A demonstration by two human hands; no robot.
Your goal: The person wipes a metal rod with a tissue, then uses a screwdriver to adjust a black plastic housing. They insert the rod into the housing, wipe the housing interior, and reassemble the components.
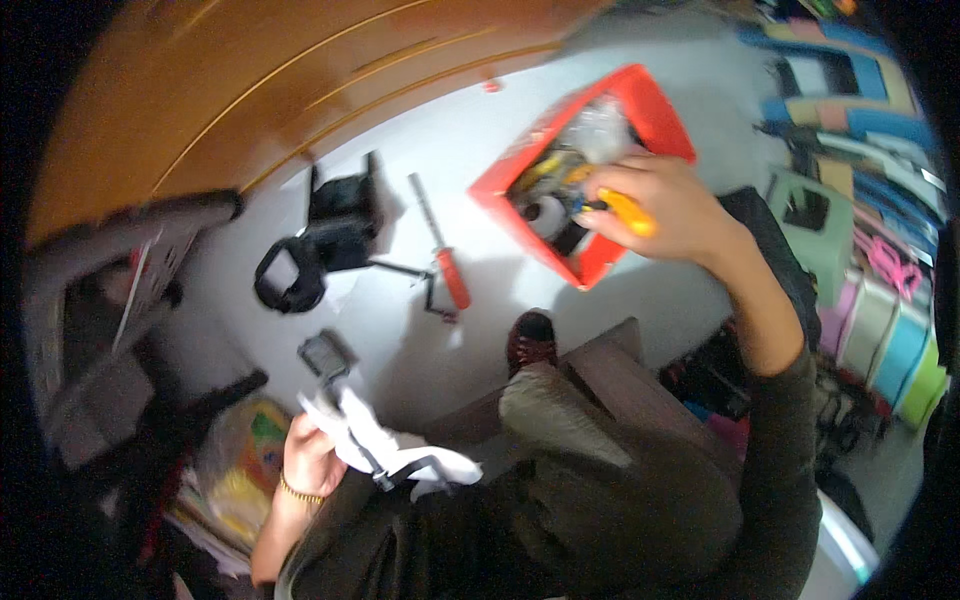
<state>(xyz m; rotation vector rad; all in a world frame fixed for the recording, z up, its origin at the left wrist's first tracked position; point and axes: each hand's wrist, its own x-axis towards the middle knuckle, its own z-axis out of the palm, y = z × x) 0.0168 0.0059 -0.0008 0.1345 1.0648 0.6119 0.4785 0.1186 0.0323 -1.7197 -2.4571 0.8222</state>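
My right hand (665, 205) is closed on a yellow-handled tool (628, 212), over the open red box (655, 105). The tool's kind is blurred. Inside the box lie a clear plastic bag (600, 130), a white roll (545, 215) and several small yellow and dark items. At the lower left, my left hand (310, 455) pinches a white object with black straps (400, 455), smeared by motion, lying above my lap. What exactly it is cannot be made out.
A red-handled screwdriver (452, 278) lies on the pale floor beside a black device with a ring-shaped part (290, 275). A small dark block (326, 352) is near my left hand. A wooden cabinet (300, 70) runs along the far side; colourful boxes (885, 335) stand at right.
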